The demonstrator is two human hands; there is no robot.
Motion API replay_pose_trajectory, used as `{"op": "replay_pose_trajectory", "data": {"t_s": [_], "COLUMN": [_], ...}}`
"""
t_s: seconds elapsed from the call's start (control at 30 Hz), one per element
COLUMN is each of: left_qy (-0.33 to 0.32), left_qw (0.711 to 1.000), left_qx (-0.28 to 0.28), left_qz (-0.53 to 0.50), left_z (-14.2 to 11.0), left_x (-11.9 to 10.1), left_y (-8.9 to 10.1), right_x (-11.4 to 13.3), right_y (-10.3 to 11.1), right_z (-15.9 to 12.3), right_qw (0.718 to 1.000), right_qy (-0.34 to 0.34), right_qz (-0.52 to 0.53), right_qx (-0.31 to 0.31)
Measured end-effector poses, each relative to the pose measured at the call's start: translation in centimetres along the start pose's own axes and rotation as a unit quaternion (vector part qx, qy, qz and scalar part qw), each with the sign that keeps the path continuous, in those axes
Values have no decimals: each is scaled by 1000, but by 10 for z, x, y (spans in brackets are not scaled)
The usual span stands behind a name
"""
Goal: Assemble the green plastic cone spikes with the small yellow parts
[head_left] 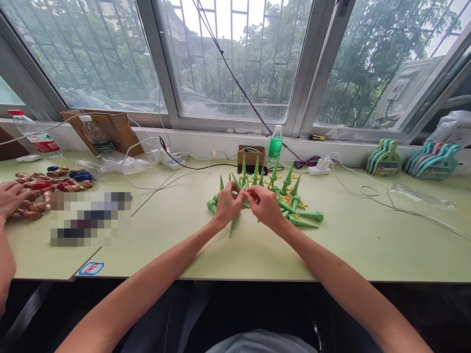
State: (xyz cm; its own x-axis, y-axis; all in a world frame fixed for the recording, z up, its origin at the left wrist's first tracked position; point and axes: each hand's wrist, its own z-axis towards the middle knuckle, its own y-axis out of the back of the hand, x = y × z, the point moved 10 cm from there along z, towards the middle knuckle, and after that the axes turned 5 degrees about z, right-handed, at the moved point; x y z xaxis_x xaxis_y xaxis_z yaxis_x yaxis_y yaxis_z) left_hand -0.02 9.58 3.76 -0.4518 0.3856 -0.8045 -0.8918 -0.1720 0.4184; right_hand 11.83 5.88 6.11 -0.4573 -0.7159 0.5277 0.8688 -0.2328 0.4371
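My left hand (228,203) and my right hand (265,205) meet fingertip to fingertip above the table, both pinched closed. What sits between the fingers is small and mostly hidden. Just below my left hand, a green pointed spike (232,227) points toward me; whether it is held or lying there I cannot tell. Around and behind the hands are several green plastic spikes, some standing tip up like the spike (287,179), others lying down like the spike (311,215). A pile of small yellow plastic pieces (289,199) lies among them, right of my right hand.
Behind the spikes stand a small cardboard box (251,156) and a green-labelled bottle (275,143). Cables and a power strip (319,167) run along the window side. Teal hanger-like pieces (384,158) stand at right. At left, another person's hand (13,198) touches wooden pieces (39,189).
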Motion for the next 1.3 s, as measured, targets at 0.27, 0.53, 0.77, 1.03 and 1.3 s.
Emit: {"op": "replay_pose_trajectory", "data": {"t_s": [0.27,0.53,0.77,1.03,1.3], "left_qy": [6,28,70,73,73], "left_qw": [1000,998,991,990,985], "left_qx": [0,-2,18,30,53], "left_qz": [-5,-55,-110,-115,-145], "left_z": [1,2,3,3,3], "left_x": [2,6,13,13,15], "left_y": [0,0,-5,-8,-13], "right_x": [-10,-9,-10,-11,-12], "right_y": [-4,6,4,8,8], "right_z": [-1,0,0,1,1], "right_qw": [999,998,998,997,997], "right_qy": [-34,-42,-44,-50,-55], "right_qz": [-16,-47,-46,-56,-57], "right_qx": [22,-10,-1,-21,-16]}}
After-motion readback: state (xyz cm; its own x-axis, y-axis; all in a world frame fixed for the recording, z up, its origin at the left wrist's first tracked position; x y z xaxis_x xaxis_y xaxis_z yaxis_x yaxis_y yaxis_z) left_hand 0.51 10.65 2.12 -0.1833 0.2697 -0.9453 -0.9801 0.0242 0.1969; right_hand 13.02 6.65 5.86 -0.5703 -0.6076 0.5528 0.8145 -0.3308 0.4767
